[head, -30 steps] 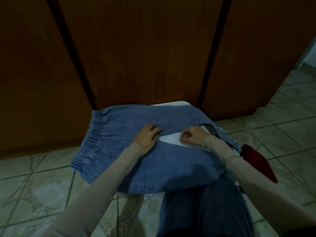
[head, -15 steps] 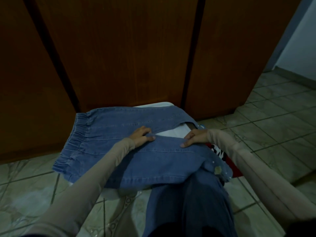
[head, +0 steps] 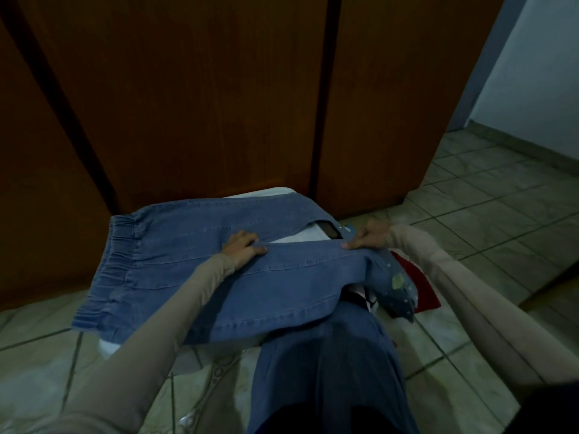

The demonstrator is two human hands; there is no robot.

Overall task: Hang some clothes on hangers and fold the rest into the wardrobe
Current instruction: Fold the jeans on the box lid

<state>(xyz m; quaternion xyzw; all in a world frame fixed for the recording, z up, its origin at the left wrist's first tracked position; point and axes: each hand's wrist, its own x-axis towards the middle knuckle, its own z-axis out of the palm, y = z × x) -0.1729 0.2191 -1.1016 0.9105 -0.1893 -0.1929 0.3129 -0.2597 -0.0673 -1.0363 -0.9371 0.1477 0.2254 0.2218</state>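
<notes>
Head view: hands (head: pixel 242 249) on jeans (head: pixel 200 270)

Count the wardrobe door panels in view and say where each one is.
3. One wardrobe door panel at far left, one in the middle behind the jeans, one to the right. More may lie outside the frame.

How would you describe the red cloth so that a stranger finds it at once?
Start at the wardrobe doors, then drop to the jeans lying before them. Beside the right hand, half under the denim, lies the red cloth, the only red thing on the floor.
</notes>
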